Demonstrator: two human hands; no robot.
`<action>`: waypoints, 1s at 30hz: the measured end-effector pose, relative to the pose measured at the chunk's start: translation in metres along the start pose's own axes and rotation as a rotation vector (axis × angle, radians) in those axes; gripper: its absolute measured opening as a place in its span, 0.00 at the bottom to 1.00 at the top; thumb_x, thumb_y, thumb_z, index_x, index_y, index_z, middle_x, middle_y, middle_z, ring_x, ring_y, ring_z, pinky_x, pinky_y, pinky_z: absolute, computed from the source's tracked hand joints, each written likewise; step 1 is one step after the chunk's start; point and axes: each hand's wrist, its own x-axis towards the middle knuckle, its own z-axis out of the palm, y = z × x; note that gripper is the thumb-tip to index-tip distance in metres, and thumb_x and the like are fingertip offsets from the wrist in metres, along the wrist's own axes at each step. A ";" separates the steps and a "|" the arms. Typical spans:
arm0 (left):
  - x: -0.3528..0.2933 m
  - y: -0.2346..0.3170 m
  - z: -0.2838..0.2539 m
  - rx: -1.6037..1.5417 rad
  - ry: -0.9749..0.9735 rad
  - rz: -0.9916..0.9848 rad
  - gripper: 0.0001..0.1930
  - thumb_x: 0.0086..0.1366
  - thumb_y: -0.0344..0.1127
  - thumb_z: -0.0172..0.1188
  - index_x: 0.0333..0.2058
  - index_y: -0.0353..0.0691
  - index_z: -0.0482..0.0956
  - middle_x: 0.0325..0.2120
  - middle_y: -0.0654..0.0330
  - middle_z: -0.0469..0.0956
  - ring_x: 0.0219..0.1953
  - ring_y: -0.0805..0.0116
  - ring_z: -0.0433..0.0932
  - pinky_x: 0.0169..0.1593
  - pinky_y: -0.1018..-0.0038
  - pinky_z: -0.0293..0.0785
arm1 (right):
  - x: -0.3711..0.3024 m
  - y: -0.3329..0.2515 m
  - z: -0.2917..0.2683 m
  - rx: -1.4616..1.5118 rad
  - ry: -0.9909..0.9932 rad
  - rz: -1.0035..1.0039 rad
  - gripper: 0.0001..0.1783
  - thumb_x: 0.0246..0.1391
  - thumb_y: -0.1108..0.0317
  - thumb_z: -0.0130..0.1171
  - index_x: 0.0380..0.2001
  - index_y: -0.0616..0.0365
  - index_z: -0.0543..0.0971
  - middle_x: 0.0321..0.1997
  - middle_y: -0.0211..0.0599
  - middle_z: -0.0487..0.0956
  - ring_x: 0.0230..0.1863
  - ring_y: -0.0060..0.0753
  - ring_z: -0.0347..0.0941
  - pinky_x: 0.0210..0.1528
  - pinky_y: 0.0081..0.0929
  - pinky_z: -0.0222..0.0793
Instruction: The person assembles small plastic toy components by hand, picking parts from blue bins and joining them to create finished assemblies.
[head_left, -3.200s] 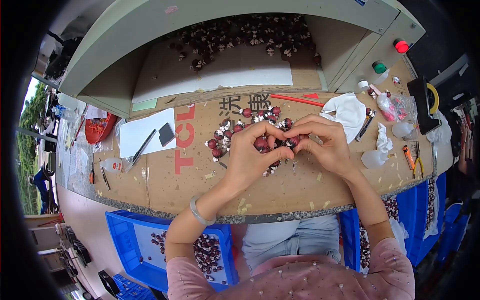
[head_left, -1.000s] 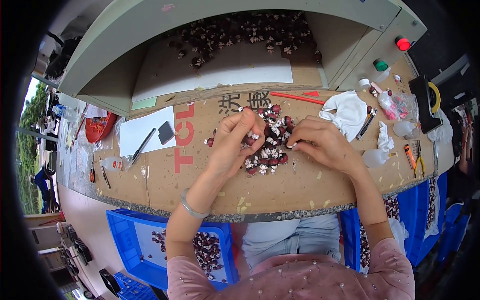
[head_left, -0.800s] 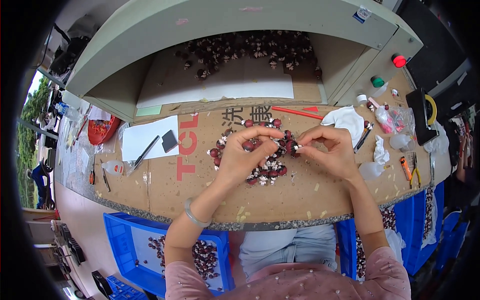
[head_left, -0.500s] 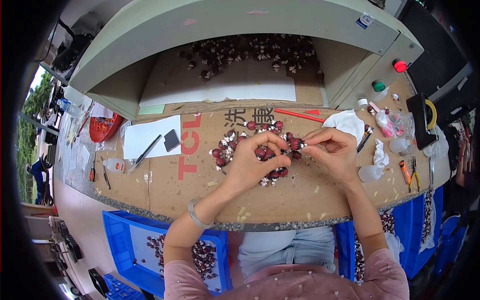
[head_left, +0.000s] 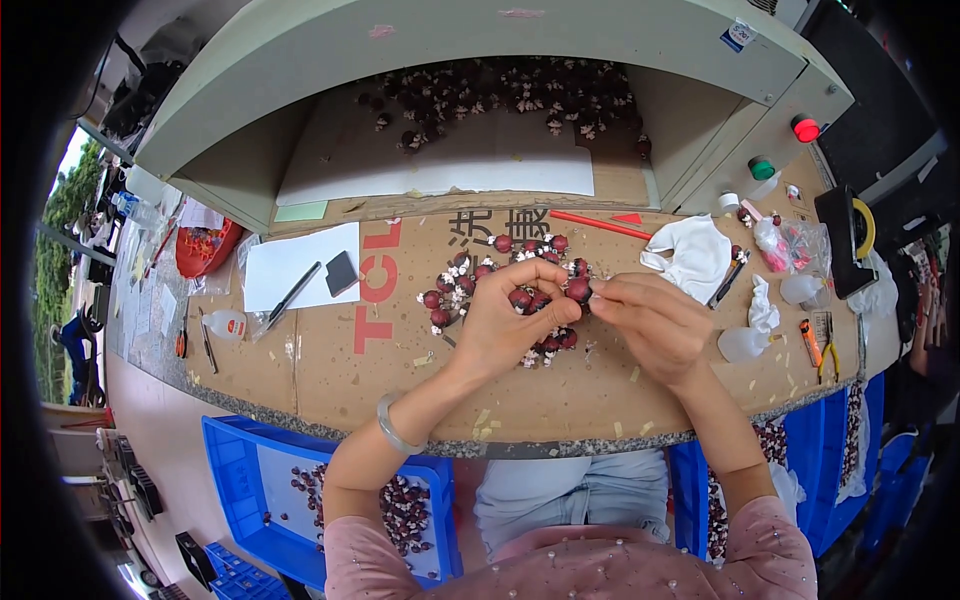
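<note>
A dark red, round, shiny ball (head_left: 578, 290) is up between the fingertips, above the middle of the bench. The right hand's (head_left: 652, 322) grip looks clamped on its right side, thumb and fingers together. The left hand's (head_left: 515, 312) thumb and forefinger tips stand a little apart beside the ball; whether that grip bears on it I cannot tell. A pinch this small on a round, smooth surface could let the ball spin or squirt out if pressed off-centre.

Just beyond the fingers lies a loose cluster of dark red balls with small white tufts (head_left: 440, 300); a dropped ball could be lost among them, and a dragging knuckle could scatter them. The cardboard-covered bench (head_left: 370, 395) shows no lip at its near edge, so a rolling ball might fall, perhaps toward the blue plastic bin (head_left: 228, 490) below. Near the right wrist stands a translucent white plastic bottle (head_left: 740, 344), which an outward swing of that forearm could tip.
</note>
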 end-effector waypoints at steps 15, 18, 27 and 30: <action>0.004 0.001 -0.006 0.116 0.075 0.103 0.16 0.58 0.27 0.61 0.47 0.39 0.78 0.24 0.68 0.74 0.27 0.83 0.70 0.33 0.85 0.67 | -0.010 0.025 -0.002 -0.050 -0.427 0.536 0.19 0.33 0.67 0.72 0.31 0.62 0.79 0.30 0.40 0.79 0.33 0.39 0.76 0.35 0.31 0.71; 0.003 0.009 -0.004 0.042 0.052 0.033 0.16 0.59 0.28 0.60 0.48 0.39 0.77 0.23 0.69 0.72 0.24 0.84 0.68 0.27 0.86 0.64 | -0.009 0.027 -0.005 -0.002 -0.467 0.576 0.19 0.34 0.69 0.72 0.32 0.63 0.79 0.29 0.37 0.79 0.30 0.32 0.74 0.34 0.26 0.71; 0.007 0.008 -0.017 -0.646 -0.122 -0.172 0.14 0.64 0.35 0.41 0.46 0.39 0.67 0.28 0.60 0.72 0.19 0.76 0.68 0.13 0.86 0.51 | -0.001 0.032 -0.018 0.373 -0.425 0.790 0.14 0.40 0.78 0.62 0.36 0.67 0.78 0.31 0.33 0.79 0.32 0.19 0.75 0.37 0.18 0.71; 0.007 0.012 -0.013 -0.731 -0.103 -0.177 0.10 0.66 0.38 0.44 0.42 0.42 0.67 0.29 0.60 0.72 0.20 0.75 0.70 0.12 0.86 0.51 | 0.003 0.027 -0.020 0.654 -0.294 0.943 0.14 0.42 0.80 0.59 0.37 0.67 0.77 0.32 0.32 0.79 0.35 0.16 0.75 0.38 0.15 0.73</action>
